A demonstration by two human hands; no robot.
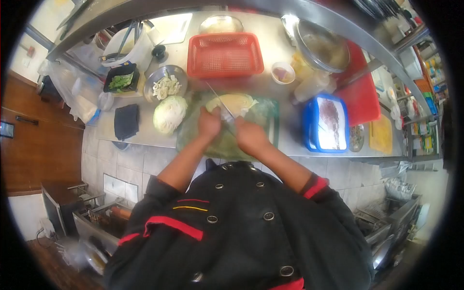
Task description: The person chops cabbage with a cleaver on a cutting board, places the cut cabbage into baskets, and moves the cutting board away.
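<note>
A knife points away and to the left, its handle end in my closed right hand. The blade passes over a pale cut piece of cabbage on the green cutting board. My left hand is closed at the near left side of that cabbage, close to the blade; its fingertips are partly hidden. A larger cut cabbage sits at the board's left edge. Behind it, a metal bowl holds chopped pale pieces.
Beyond the board stands a red basket. A blue container and small white cup are on the right. To the left lie a dark folded cloth and a black tub of greens. A metal shelf edge crosses overhead.
</note>
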